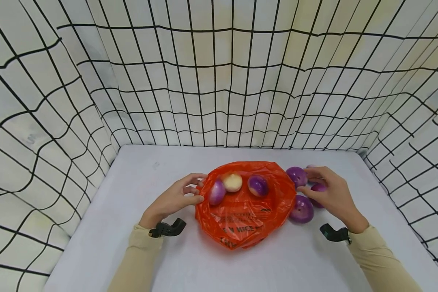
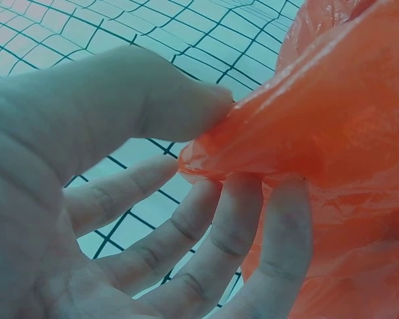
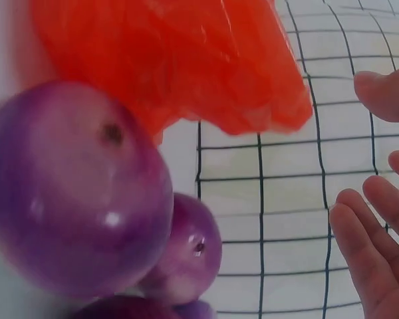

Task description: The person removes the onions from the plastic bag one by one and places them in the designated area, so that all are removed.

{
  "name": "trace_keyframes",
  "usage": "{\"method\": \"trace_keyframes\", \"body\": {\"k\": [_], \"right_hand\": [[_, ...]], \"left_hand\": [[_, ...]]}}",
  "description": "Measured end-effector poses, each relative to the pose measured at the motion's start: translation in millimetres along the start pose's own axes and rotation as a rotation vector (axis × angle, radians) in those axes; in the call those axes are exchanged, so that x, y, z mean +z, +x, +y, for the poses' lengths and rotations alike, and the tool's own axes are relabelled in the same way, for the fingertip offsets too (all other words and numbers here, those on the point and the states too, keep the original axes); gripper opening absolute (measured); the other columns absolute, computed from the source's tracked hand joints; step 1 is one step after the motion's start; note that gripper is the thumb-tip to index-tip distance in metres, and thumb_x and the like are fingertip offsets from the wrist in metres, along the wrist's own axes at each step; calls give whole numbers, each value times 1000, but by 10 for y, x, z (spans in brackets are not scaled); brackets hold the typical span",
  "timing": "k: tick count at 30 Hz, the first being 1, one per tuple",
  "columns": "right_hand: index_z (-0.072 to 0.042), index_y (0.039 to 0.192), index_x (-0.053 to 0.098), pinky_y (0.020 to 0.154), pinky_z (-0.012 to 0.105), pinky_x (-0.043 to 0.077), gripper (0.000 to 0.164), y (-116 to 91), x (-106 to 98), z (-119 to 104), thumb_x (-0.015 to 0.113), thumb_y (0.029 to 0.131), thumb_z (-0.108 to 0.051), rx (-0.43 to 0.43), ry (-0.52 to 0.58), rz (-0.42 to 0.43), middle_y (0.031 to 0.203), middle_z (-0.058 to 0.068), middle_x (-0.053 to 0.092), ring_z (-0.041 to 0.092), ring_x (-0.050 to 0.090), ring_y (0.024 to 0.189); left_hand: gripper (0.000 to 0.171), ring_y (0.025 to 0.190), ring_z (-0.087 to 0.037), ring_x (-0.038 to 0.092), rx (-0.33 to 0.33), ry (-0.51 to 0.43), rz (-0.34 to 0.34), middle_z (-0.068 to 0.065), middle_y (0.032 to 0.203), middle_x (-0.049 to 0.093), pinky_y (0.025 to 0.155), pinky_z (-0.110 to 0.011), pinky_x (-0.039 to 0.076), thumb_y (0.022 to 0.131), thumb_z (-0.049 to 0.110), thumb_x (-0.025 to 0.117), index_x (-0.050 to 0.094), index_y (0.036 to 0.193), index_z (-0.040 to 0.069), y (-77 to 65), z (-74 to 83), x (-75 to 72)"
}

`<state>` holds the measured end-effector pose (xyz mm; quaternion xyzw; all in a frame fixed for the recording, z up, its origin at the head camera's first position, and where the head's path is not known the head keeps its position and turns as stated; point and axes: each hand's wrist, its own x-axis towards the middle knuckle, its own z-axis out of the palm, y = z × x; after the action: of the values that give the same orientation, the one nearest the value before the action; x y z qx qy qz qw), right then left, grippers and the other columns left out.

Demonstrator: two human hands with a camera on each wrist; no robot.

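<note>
A red plastic bag (image 1: 241, 221) with dark print lies spread in the middle of the white table, its mouth wide. On it rest two purple onions, one at the left (image 1: 217, 192) and one at the right (image 1: 258, 185), with a pale onion (image 1: 232, 182) between them. My left hand (image 1: 173, 198) pinches the bag's left rim between thumb and fingers, as the left wrist view shows of the bag edge (image 2: 253, 139). Over several purple onions (image 1: 301, 210) beside the bag's right edge hovers my right hand (image 1: 330, 192). Its fingers (image 3: 359, 232) are extended and hold nothing.
Black netting (image 1: 231, 65) over pale walls encloses the back and both sides of the white table (image 1: 138, 162). Each wrist carries a dark camera mount, one on the left (image 1: 168, 228) and one on the right (image 1: 334, 233).
</note>
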<state>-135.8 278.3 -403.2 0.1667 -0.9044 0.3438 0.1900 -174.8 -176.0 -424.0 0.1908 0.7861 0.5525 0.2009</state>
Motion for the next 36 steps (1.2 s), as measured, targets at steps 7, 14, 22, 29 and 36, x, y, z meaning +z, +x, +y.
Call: {"method": "trace_keyframes", "body": {"k": [7, 14, 22, 29, 36], "right_hand": [[-9, 129, 66, 89, -2, 45, 54, 143, 163, -126, 89, 79, -7, -53, 7, -64, 115, 11, 71, -1, 67, 101], [-6, 129, 67, 90, 25, 61, 54, 309, 306, -280, 89, 80, -10, -99, 6, -110, 116, 11, 73, 27, 74, 102], [-5, 129, 66, 93, 49, 60, 52, 474, 482, -405, 88, 83, -19, -46, 64, -208, 122, 15, 71, 30, 74, 107], [-8, 131, 66, 95, 53, 60, 54, 571, 671, -418, 87, 85, -24, 10, 47, -313, 120, 13, 71, 29, 72, 108], [-9, 133, 64, 97, 53, 59, 55, 610, 804, -386, 86, 85, -24, 40, 18, -396, 125, 12, 69, 30, 70, 114]], "left_hand": [[59, 114, -26, 64, -7, -15, 6, -15, 139, 54, 88, -37, 62, 96, 22, 73, 48, 150, 21, -13, -10, -21], [60, 116, -27, 63, -9, -29, 9, -15, 140, 55, 88, -37, 62, 96, 21, 73, 48, 150, 22, -13, -6, -30], [60, 115, -27, 63, -11, -36, 10, -14, 140, 55, 88, -36, 62, 96, 21, 73, 48, 150, 21, -11, -36, -42], [60, 113, -27, 62, 5, -33, 6, -14, 138, 57, 87, -36, 61, 96, 21, 72, 48, 150, 21, -9, -45, -46], [59, 113, -27, 63, -3, -43, 3, -14, 137, 58, 87, -36, 61, 95, 21, 72, 49, 149, 22, -6, -34, -46]]}}
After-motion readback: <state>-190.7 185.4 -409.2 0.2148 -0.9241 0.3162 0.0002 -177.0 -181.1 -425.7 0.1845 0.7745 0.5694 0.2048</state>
